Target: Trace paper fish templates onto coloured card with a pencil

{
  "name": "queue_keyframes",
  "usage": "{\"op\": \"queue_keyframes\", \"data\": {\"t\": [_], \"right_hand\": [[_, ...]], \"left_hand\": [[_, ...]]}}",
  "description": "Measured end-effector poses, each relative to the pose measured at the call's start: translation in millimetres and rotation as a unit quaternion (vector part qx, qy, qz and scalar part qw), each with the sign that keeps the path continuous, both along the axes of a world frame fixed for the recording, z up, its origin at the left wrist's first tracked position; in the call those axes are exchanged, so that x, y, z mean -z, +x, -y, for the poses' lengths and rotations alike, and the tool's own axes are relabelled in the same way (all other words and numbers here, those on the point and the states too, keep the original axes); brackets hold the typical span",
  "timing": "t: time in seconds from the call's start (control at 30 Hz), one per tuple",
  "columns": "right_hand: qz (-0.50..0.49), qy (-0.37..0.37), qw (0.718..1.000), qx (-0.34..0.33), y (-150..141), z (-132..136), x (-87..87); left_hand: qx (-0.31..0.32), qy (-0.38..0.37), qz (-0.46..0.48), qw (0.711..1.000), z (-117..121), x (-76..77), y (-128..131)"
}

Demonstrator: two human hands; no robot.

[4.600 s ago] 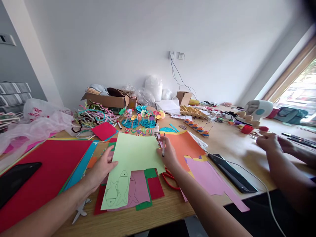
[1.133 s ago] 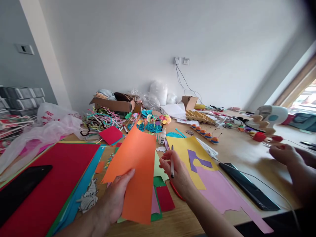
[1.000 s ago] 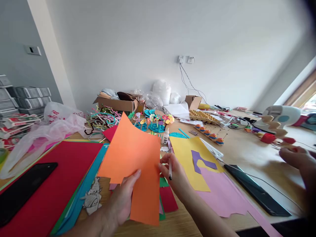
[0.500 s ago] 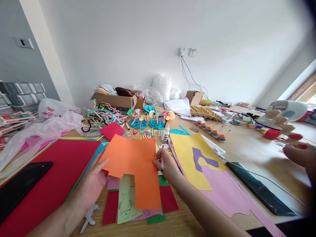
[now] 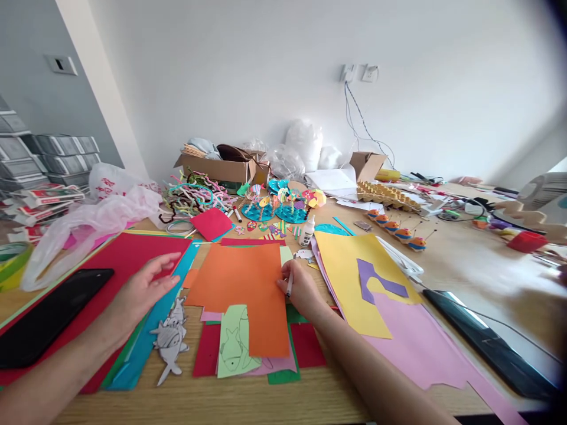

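Note:
An orange sheet of paper [image 5: 239, 277] with a notch cut from its lower left lies over a stack of coloured papers. My right hand [image 5: 302, 286] is at its right edge, closed around a white marker [image 5: 289, 282]. To the left, my left hand [image 5: 148, 286] hovers over the red and blue sheets, fingers apart and holding nothing. Below the orange paper shows a light green sheet [image 5: 231, 348] with a fish drawn in outline. Grey paper fish cutouts [image 5: 170, 339] lie on the table between my left hand and the stack.
A black phone [image 5: 57, 316] rests on red paper [image 5: 133, 260] at left. Yellow paper [image 5: 354, 265] and pink paper [image 5: 416, 348] lie to the right. Behind stand a glue bottle [image 5: 307, 232], blue fish decorations [image 5: 292, 211], pipe cleaners [image 5: 199, 195] and a cardboard box [image 5: 217, 167].
My left hand has let go of the orange paper and moved left. The paper now lies lower on the stack, the fish cutouts are uncovered, and the view has shifted left.

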State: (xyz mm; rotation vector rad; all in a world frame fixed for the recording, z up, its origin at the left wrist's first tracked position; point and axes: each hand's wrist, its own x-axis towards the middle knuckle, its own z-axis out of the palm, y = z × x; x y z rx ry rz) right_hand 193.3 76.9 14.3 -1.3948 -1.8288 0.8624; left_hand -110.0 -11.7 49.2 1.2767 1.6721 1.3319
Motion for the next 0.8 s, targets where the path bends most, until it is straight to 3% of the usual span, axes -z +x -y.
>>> {"op": "queue_keyframes", "data": {"t": [0.07, 0.17, 0.23, 0.3, 0.4, 0.63, 0.8], "right_hand": [[0.013, 0.002, 1.000, 0.000, 0, 1, 0.4], [0.032, 0.009, 0.999, -0.003, 0, 1, -0.4], [0.045, 0.015, 0.999, -0.004, 0, 2, -1.2], [0.057, 0.021, 0.998, -0.006, 0, 3, -1.3], [0.071, 0.027, 0.997, -0.012, 1, 4, 0.2], [0.093, 0.026, 0.995, -0.022, 2, 6, 3.1], [0.106, 0.026, 0.994, -0.020, 1, 8, -0.5]], "left_hand": [[0.121, -0.032, -0.131, 0.983, 8, 3.3, -15], [0.299, -0.050, -0.306, 0.903, 22, 8.6, -25], [0.349, -0.047, -0.387, 0.852, 31, 11.1, -23], [0.359, -0.052, -0.435, 0.824, 36, 11.8, -19], [0.354, -0.065, -0.469, 0.807, 37, 10.9, -16], [0.345, -0.100, -0.481, 0.800, 33, 13.1, -19], [0.355, -0.086, -0.472, 0.803, 34, 11.1, -17]]}}
